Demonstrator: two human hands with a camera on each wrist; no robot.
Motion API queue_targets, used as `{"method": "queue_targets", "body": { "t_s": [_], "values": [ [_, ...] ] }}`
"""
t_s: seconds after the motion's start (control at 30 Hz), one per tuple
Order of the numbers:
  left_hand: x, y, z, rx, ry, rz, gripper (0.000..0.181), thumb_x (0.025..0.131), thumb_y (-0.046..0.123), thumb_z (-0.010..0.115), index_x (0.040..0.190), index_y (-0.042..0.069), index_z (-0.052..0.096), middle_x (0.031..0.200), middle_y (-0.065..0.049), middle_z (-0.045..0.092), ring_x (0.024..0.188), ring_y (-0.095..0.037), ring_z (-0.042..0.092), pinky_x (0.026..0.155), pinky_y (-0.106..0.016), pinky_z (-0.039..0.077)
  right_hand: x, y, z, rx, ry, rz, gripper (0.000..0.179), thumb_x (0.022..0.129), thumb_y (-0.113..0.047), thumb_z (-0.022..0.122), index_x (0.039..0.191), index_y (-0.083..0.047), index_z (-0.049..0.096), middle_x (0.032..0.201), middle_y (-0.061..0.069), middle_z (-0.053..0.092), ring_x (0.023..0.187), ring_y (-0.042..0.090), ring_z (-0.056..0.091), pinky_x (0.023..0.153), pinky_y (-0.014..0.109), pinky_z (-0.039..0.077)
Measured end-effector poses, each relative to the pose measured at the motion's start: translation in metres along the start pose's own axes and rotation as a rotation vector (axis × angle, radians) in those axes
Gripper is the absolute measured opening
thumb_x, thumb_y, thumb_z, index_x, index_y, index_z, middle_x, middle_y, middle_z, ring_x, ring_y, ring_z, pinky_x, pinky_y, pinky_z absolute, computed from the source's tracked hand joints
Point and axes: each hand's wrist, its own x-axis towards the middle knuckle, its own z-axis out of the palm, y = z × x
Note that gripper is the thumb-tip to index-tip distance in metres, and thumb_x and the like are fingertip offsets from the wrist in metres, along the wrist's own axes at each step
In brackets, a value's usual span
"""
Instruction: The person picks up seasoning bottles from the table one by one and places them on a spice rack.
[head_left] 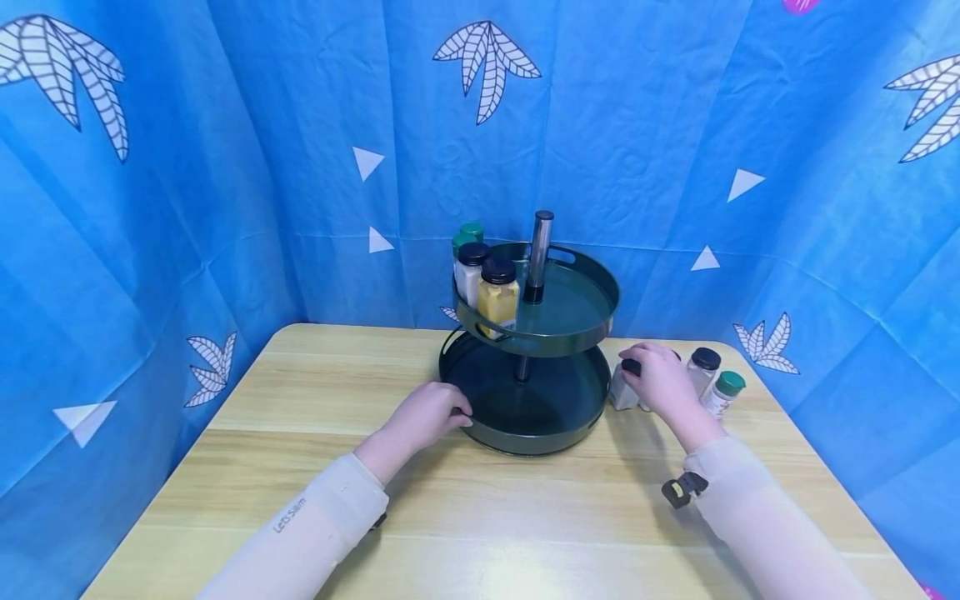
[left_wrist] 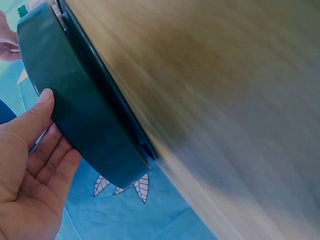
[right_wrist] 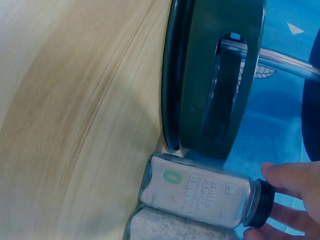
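The left hand (head_left: 422,418) pinches the rim of the lower tier (head_left: 540,408) of a glossy dark-green, round two-tier stand between the hands, while the right hand (head_left: 662,382) has its thumb and fingers curled round the black cap of a clear, square-sided jar of pale powder (right_wrist: 200,192) (its label reads WHITE PEPPER), directly beneath that hand and just beside the stand. Right of the right hand, on the pale wood-grained bench (head_left: 480,517), stand a black-capped clear jar (head_left: 700,382) and a green-capped white bottle (head_left: 718,403).
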Motion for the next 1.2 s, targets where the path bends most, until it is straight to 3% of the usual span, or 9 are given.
{"method": "queue_targets", "body": {
  "t_s": [0.33,0.57,1.2],
  "values": [
    [0.0,0.001,-0.001,-0.005,-0.004,-0.016,0.008,0.087,0.02,0.079,0.09,0.013,0.078,0.094,0.0,0.073,0.092,-0.018,0.068,0.087,-0.034,0.056,0.004,-0.007,0.0,-0.026,-0.057,0.076,0.026,0.089,-0.005,0.071,0.114,0.004,0.07,0.116,0.026,0.065,0.109,0.045,0.062,0.092,0.059,0.051],
    [-0.001,0.003,-0.003,-0.013,-0.011,-0.02,0.008,0.087,0.019,0.079,0.091,0.012,0.078,0.094,0.0,0.073,0.092,-0.019,0.068,0.087,-0.035,0.056,0.005,-0.01,-0.003,-0.058,-0.065,0.042,0.023,0.089,-0.002,0.069,0.112,0.005,0.071,0.11,0.026,0.068,0.104,0.044,0.064,0.087,0.057,0.053],
    [0.0,0.005,-0.004,0.004,-0.012,-0.007,0.007,0.087,0.018,0.079,0.09,0.012,0.078,0.093,-0.001,0.073,0.09,-0.019,0.068,0.085,-0.035,0.056,-0.006,-0.02,-0.02,-0.052,-0.165,0.05,0.021,0.087,-0.002,0.072,0.107,0.003,0.074,0.108,0.024,0.071,0.101,0.044,0.067,0.087,0.056,0.054]
  ]
}}
